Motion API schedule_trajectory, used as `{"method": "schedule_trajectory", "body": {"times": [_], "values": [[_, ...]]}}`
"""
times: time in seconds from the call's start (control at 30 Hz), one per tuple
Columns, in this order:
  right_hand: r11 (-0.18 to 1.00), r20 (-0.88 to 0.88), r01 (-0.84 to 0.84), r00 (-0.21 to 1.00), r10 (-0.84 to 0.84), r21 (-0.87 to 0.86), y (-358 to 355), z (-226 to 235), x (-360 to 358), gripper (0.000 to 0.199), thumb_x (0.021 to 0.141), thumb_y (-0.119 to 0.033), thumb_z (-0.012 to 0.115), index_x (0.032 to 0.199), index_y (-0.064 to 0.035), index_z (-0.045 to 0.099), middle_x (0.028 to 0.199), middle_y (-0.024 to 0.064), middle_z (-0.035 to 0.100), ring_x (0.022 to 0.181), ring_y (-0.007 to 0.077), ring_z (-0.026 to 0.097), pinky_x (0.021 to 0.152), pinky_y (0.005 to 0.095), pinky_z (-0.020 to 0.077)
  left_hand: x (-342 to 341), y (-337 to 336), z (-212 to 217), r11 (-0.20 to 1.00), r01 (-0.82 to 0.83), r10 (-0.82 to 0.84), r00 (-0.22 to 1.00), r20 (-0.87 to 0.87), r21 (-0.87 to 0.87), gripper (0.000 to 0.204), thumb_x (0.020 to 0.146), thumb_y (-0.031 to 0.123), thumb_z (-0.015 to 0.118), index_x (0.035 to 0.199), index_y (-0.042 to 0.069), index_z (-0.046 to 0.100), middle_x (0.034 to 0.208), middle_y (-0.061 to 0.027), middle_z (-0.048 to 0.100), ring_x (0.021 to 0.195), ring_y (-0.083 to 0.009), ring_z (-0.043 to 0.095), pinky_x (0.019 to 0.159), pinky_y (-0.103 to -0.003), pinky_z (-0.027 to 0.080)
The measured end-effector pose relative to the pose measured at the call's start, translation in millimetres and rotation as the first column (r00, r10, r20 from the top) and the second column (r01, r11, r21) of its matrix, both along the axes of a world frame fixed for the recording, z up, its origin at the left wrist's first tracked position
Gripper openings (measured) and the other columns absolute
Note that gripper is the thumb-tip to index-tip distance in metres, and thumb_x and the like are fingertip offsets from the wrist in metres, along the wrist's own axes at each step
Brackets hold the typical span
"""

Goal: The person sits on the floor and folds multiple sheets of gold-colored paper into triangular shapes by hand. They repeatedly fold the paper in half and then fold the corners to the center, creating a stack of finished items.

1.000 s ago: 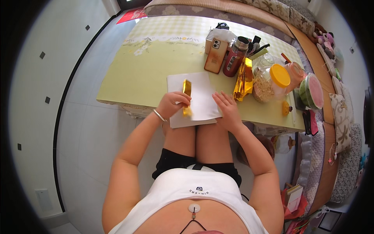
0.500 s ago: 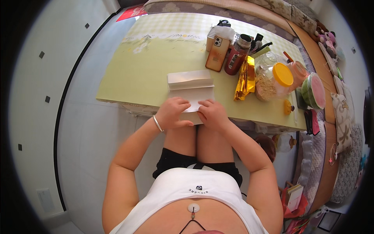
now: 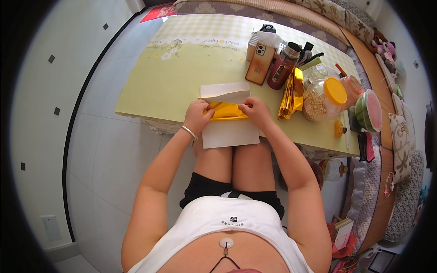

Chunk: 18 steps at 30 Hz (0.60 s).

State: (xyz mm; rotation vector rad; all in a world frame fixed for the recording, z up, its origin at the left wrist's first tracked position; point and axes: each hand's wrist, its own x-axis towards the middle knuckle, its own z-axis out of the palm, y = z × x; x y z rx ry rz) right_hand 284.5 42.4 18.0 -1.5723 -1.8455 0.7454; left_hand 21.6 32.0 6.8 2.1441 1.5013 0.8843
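A sheet of paper (image 3: pixel 231 134), white on one face and shiny gold on the other, lies across the table's near edge, its lower flap hanging over my thighs. A gold strip (image 3: pixel 226 111) shows across its middle, with a white folded flap (image 3: pixel 224 92) beyond it. My left hand (image 3: pixel 196 116) pinches the left end of the gold strip. At the opposite end my right hand (image 3: pixel 257 111) grips it between thumb and fingers. Standing to the right are several folded gold paper pieces (image 3: pixel 292 93), untouched.
The yellow-green tablecloth (image 3: pixel 159 86) covers the table. A phone (image 3: pixel 261 63) leans upright at the back, beside a dark red thermos (image 3: pixel 282 68). Farther right stand a yellow-lidded jar (image 3: pixel 321 102), a small yellow object (image 3: pixel 339 129) and a cut watermelon (image 3: pixel 368 110).
Both hands have moved up the sheet and out to its sides. The gold face now shows between them, and the white lower part lies nearer me.
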Motion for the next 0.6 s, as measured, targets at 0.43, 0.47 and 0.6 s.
{"method": "schedule_trajectory", "body": {"times": [0.43, 0.47, 0.6], "values": [[0.974, -0.116, 0.076, 0.988, -0.103, -0.213, 31, -19, -6, 0.029, 0.079, -0.034, 0.083, 0.080, -0.0072, 0.071, 0.086, 0.0106, 0.072, 0.079, 0.0293, 0.067, 0.068, 0.0423, 0.0515, 5, -16, -7, 0.943, -0.316, 0.323, 0.944, -0.061, 0.106, 0.014, 0.076, 0.017, 0.078, 0.076, 0.004, 0.072, 0.093, -0.0109, 0.068, 0.099, -0.0318, 0.060, 0.088, -0.045, 0.049], [0.969, -0.097, 0.087, 0.989, -0.112, -0.229, 33, -18, -9, 0.029, 0.079, -0.034, 0.083, 0.081, -0.0073, 0.072, 0.087, 0.0107, 0.072, 0.079, 0.0299, 0.067, 0.068, 0.0424, 0.0518, 4, -16, -10, 0.935, -0.339, 0.347, 0.935, -0.073, 0.103, 0.015, 0.076, 0.016, 0.078, 0.080, 0.004, 0.072, 0.095, -0.0106, 0.068, 0.099, -0.0319, 0.059, 0.088, -0.045, 0.049], [0.990, 0.121, 0.135, 0.983, -0.138, 0.032, 31, -18, -16, 0.027, 0.077, -0.033, 0.083, 0.082, -0.0081, 0.073, 0.089, 0.0107, 0.073, 0.083, 0.0313, 0.068, 0.071, 0.0432, 0.0533, 21, -22, 22, 0.902, -0.432, 0.419, 0.861, -0.289, 0.021, 0.036, 0.077, 0.013, 0.077, 0.110, 0.003, 0.070, 0.120, -0.0143, 0.067, 0.115, -0.0345, 0.058, 0.099, -0.045, 0.046]]}}
